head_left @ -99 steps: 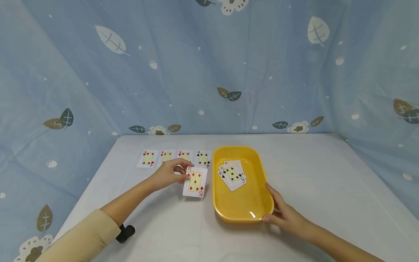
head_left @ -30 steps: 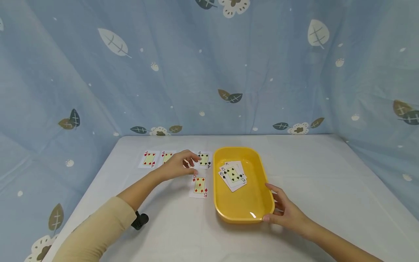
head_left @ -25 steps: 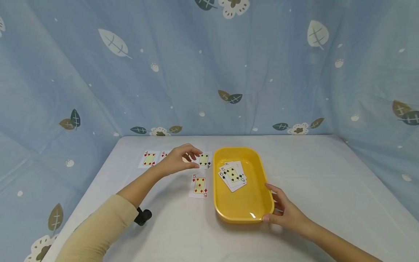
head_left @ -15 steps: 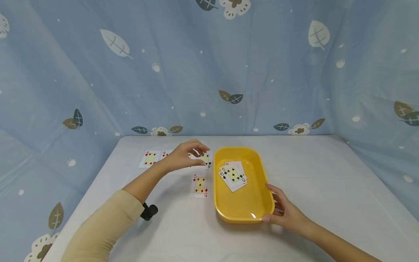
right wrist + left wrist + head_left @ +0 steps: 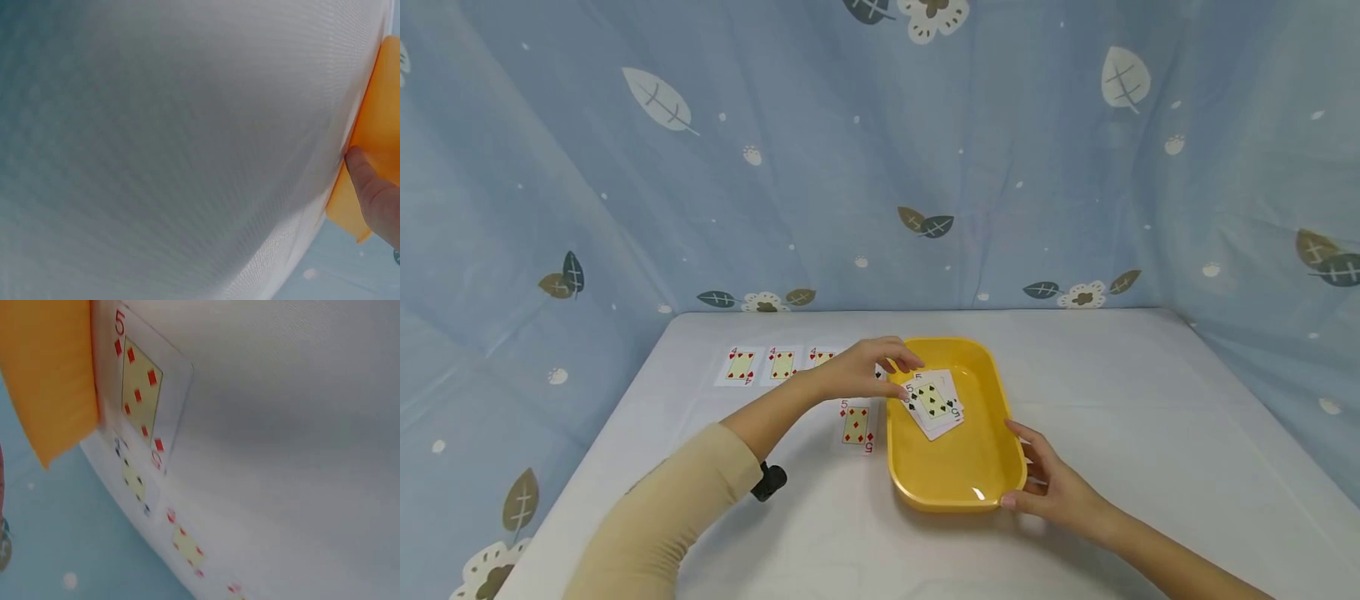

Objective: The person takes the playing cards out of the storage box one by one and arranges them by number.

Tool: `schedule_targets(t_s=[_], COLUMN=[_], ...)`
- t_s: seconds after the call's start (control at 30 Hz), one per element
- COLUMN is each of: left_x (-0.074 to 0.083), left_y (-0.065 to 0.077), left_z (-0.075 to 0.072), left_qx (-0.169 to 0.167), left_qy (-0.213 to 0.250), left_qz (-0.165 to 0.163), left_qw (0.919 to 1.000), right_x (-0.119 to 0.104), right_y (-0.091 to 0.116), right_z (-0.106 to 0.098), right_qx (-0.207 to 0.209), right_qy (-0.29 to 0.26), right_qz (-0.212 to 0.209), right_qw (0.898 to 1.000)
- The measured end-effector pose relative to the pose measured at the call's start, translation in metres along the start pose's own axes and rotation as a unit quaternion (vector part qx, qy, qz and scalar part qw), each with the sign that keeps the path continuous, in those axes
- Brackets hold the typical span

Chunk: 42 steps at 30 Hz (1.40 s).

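My left hand point(image 5: 865, 368) reaches over the left rim of a yellow plastic tray point(image 5: 947, 475). Its thumb and fingers are spread apart beside a small pile of playing cards inside, with the five of spades point(image 5: 934, 401) on top. Behind that wrist, the five of diamonds point(image 5: 855, 426) lies face up on the table; the left wrist view shows this five of diamonds point(image 5: 139, 394) close to the tray wall. At the tray's right front corner, my right hand point(image 5: 1056, 492) holds the side with thumb and fingers. One finger presses along the wall point(image 5: 375, 134) in the right wrist view.
A row of fours lies along the back left: four of hearts point(image 5: 741, 365), four of diamonds point(image 5: 782, 364), another red four point(image 5: 822, 358) and a black four mostly hidden by my hand. A black device point(image 5: 769, 482) shows under my left forearm. A blue patterned curtain point(image 5: 880, 150) hangs behind the white table.
The five of diamonds, earlier in my left hand, now lies on the table below the row. My left hand has moved right, over the tray's cards. My right hand stays on the tray.
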<state>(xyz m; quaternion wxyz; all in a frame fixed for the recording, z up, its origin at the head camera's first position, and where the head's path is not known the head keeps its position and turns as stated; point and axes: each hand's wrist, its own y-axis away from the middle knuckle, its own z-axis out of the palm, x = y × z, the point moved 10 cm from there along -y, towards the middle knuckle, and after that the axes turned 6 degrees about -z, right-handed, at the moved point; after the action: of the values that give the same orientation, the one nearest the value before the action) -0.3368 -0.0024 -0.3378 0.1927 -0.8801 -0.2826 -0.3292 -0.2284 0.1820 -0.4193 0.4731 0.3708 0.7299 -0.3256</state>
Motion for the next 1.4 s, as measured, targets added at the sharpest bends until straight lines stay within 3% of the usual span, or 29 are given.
schedule_targets(t_s=[0.43, 0.6, 0.7, 0.9, 1.13, 1.23, 1.4], left_x=[0.007, 0.013, 0.008, -0.012, -0.032, -0.037, -0.036], left_y=[-0.039, -0.049, -0.054, -0.060, -0.067, -0.067, -0.064], left_z=[0.055, 0.070, 0.077, 0.085, 0.089, 0.096, 0.107], left_qx=[-0.096, -0.112, -0.127, -0.188, -0.203, -0.226, -0.259], left_qy=[-0.011, -0.012, -0.011, -0.017, -0.065, -0.129, -0.227], left_qz=[-0.018, -0.009, -0.022, -0.088, -0.133, -0.124, -0.079], left_qw=[0.9951, 0.9936, 0.9916, 0.9781, 0.9679, 0.9576, 0.9354], right_x=[0.000, -0.001, -0.001, -0.002, -0.002, -0.001, 0.002], right_y=[0.002, 0.001, 0.000, -0.001, -0.001, 0.000, 0.002], right_z=[-0.002, -0.002, -0.002, -0.004, -0.003, -0.001, 0.001], right_qx=[0.003, 0.001, -0.001, -0.001, -0.002, -0.006, -0.009], right_qy=[-0.004, -0.006, -0.008, -0.004, 0.001, 0.000, 0.004], right_qz=[-0.011, -0.019, -0.021, -0.016, -0.016, -0.017, -0.011], right_qw=[1.000, 1.000, 1.000, 1.000, 1.000, 1.000, 1.000])
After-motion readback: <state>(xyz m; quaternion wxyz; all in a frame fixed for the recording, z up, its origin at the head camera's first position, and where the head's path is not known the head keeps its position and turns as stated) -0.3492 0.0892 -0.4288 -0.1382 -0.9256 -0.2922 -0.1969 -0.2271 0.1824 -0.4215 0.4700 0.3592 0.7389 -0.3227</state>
